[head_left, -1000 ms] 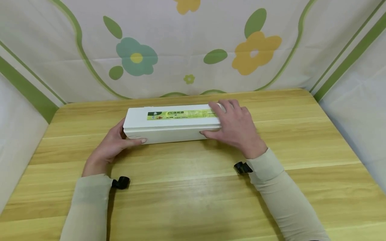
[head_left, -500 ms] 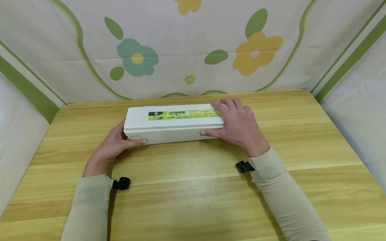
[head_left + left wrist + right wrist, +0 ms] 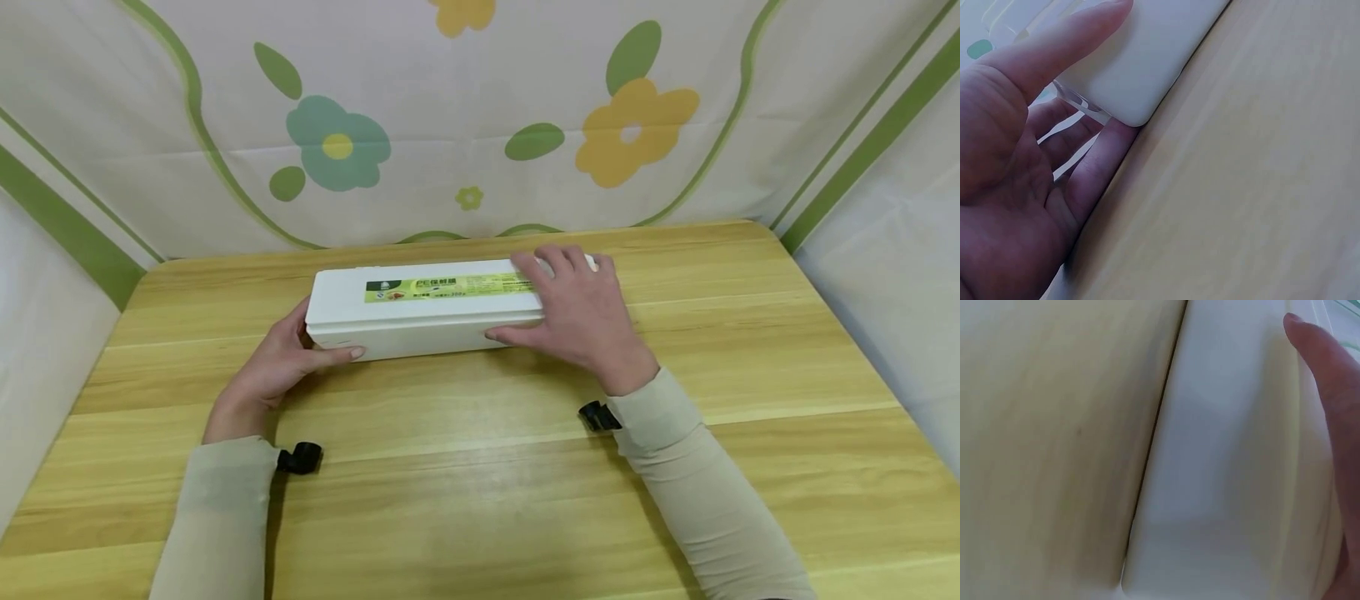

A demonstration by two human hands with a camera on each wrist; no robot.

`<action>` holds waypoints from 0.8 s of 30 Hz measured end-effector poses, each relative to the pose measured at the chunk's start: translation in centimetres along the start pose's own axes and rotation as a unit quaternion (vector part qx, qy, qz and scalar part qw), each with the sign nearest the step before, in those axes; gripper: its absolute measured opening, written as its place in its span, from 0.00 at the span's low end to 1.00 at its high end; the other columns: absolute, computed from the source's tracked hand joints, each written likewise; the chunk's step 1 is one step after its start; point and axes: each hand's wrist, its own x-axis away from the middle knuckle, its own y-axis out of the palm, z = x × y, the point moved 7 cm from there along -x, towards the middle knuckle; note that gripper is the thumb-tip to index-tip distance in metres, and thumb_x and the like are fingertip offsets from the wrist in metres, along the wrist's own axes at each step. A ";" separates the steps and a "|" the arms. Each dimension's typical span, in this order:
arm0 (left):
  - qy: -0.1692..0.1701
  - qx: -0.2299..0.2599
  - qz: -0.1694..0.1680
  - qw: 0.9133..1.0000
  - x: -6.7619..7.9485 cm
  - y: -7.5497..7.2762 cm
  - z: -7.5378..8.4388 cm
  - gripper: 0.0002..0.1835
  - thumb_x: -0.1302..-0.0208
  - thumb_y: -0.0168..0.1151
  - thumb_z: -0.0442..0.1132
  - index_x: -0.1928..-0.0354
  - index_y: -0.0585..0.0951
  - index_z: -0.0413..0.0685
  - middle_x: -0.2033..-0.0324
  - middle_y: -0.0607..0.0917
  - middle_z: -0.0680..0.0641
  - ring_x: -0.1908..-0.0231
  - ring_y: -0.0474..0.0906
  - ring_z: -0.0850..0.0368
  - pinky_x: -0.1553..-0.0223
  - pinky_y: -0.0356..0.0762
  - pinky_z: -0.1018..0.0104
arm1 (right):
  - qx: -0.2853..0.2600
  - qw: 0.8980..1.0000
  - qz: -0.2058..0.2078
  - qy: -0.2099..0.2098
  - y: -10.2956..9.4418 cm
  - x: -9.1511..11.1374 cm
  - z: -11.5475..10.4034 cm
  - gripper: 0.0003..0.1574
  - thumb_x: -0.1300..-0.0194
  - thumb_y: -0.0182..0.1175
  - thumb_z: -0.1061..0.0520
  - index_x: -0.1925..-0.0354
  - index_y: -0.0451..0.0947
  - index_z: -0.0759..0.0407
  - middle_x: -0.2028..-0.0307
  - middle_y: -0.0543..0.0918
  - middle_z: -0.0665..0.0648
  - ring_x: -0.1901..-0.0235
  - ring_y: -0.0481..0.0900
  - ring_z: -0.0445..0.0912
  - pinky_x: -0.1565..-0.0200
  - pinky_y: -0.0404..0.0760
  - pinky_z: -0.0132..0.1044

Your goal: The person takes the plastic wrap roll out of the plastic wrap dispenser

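A long white cling film box (image 3: 420,333) with a green and yellow label (image 3: 450,287) lies on the wooden table, its lid down. At its left end my left hand (image 3: 277,358) holds it, thumb on the front face and the other fingers behind the end. In the left wrist view, those fingers (image 3: 1100,165) reach round the corner of the box (image 3: 1147,69), low by the tabletop. My right hand (image 3: 588,312) grips the right part from above, fingers over the lid and thumb against the front. The right wrist view shows that thumb (image 3: 1322,356) along the upper front edge.
The wooden table (image 3: 465,492) extends around the box on all sides. Behind it hangs a white cloth (image 3: 465,108) with flower and leaf prints, and more cloth stands at both sides. A black wrist mount (image 3: 300,457) sticks out from the left sleeve (image 3: 221,508).
My right hand has slid a little to the left along the box, so its far right corner shows past the fingers. The left hand and the box stay in place.
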 end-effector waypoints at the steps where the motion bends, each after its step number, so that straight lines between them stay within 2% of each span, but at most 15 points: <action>1: 0.000 0.000 0.000 1.000 0.0 0.0 0.0 0.49 0.39 0.82 0.39 0.19 0.66 0.67 0.36 0.80 0.55 0.37 0.74 0.56 0.40 0.72 0.74 | 0.001 1.000 0.004 -0.003 0.0 0.0 -0.1 0.64 0.51 0.65 0.08 0.29 0.73 0.43 0.37 0.80 0.56 0.39 0.78 0.60 0.45 0.77 0.66; 9: -0.004 -0.005 0.002 1.000 0.2 -0.1 0.1 0.49 0.38 0.83 0.40 0.19 0.66 0.67 0.36 0.80 0.54 0.37 0.74 0.57 0.40 0.72 0.74 | 0.001 0.998 0.045 -0.035 -0.1 -0.1 0.0 0.63 0.50 0.67 0.10 0.27 0.75 0.42 0.38 0.82 0.59 0.40 0.79 0.62 0.47 0.76 0.64; 15: -0.004 -0.003 -0.001 1.000 0.3 0.0 0.0 0.48 0.38 0.82 0.39 0.20 0.67 0.66 0.35 0.81 0.54 0.37 0.76 0.58 0.40 0.74 0.74 | -0.022 0.995 0.083 -0.048 -0.5 -0.1 0.3 0.61 0.54 0.72 0.12 0.30 0.79 0.42 0.41 0.84 0.58 0.43 0.80 0.62 0.51 0.77 0.61; 24: -0.004 -0.007 -0.003 1.000 0.2 0.3 0.4 0.46 0.38 0.82 0.40 0.21 0.69 0.64 0.35 0.82 0.52 0.36 0.76 0.58 0.39 0.74 0.73 | -0.056 0.994 0.090 -0.040 -0.8 -0.2 1.0 0.60 0.54 0.72 0.13 0.31 0.82 0.42 0.40 0.86 0.60 0.43 0.81 0.63 0.51 0.76 0.61</action>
